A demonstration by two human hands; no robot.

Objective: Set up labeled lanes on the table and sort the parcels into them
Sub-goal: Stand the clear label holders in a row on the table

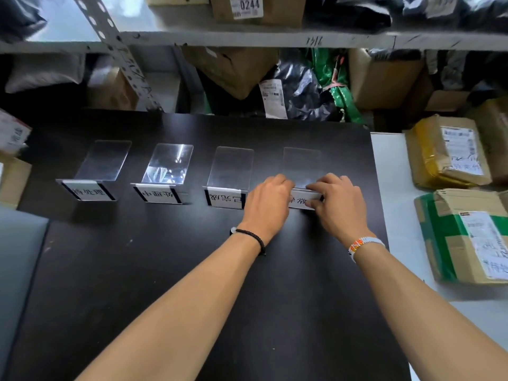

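Four clear acrylic label stands sit in a row on the black table (165,270). The three on the left (90,185) (162,188) (228,193) each show a white label with black characters. Both hands are at the rightmost, fourth stand (302,166). My left hand (268,202) grips its left end, fingers curled. Its right end sits between the thumb and fingers of my right hand (338,202), which pinch it. The hands partly hide its white label (301,200). Two brown parcels (448,152) (467,237) lie on the white surface at right.
A metal shelf rack (247,39) stands behind the table, packed with cardboard boxes, black bags and a green sack (341,86). More boxes sit at the far left edge (13,160). The white table (393,188) adjoins the black one on the right.
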